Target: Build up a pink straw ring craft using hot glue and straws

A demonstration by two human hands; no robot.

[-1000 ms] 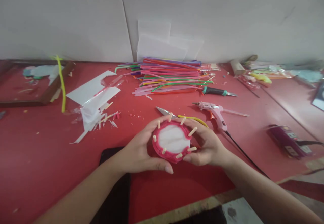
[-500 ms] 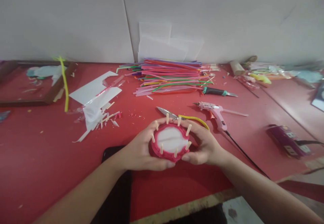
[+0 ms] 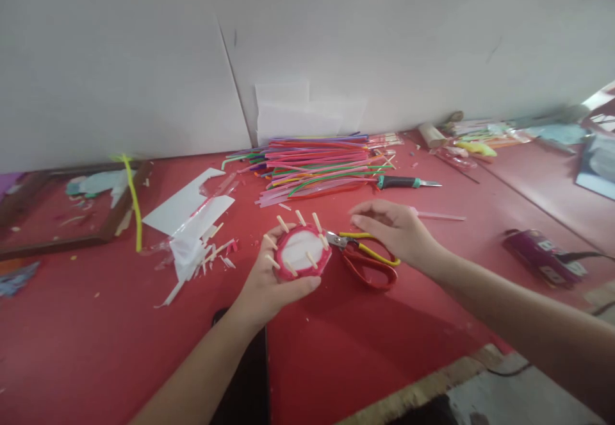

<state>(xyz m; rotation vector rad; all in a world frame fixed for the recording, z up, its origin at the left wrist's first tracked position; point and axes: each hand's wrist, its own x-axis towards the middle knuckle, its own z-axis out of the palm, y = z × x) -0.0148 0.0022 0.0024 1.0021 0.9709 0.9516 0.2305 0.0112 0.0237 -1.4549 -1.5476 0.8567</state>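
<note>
In the head view, my left hand (image 3: 269, 284) is wrapped around a small round piece with a white disc (image 3: 302, 250), a pink-red fuzzy rim and several short wooden sticks standing up around it. My right hand (image 3: 387, 226) hovers over the pink glue gun, fingers loosely curved and thumb apart. The hand hides the gun's body; only its clear glue stick (image 3: 441, 216) pokes out behind. Below my right hand lies a pair of scissors (image 3: 369, 271) with red and yellow handles, blades toward the round piece.
Colourful pipe cleaners (image 3: 317, 165) are heaped at the back, a green-and-black-handled knife (image 3: 401, 182) beside them. Paper scraps (image 3: 187, 255) and a wooden frame (image 3: 72, 239) lie left. A purple box (image 3: 542, 258) sits right. A black phone-like object (image 3: 245, 374) is under my left forearm.
My right hand has let go of the round piece and moved right, over the glue gun. My left hand keeps the piece, now farther left. The scissors' handles have come into view.
</note>
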